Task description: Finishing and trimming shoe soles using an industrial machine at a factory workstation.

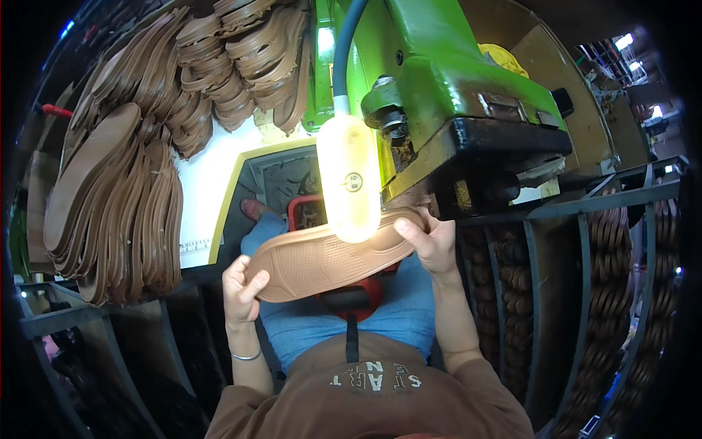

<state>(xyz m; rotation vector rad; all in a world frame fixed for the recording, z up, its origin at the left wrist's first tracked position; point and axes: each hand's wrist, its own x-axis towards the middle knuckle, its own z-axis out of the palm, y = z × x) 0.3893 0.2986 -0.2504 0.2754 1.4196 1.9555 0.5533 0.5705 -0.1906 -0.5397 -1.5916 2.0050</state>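
A brown shoe sole (329, 265) with a textured face spans the space between my two hands, above my lap. My left hand (243, 287) grips its left end, thumb on top. At the other end my right hand (431, 241) is closed on the sole, thumb laid over the face and fingers mostly hidden behind. The sole's far edge lies by the cutting part of a green machine (439, 66); whether they touch I cannot tell. A bright lamp (349, 175) hangs over the sole and covers part of its far edge.
Stacks of brown soles with ragged edges (121, 205) fill the left of the white table (208, 197). More soles (263, 58) are piled farther back. Metal racks (578, 293) holding soles stand at right, others at lower left. A cardboard box (578, 95) sits behind the machine.
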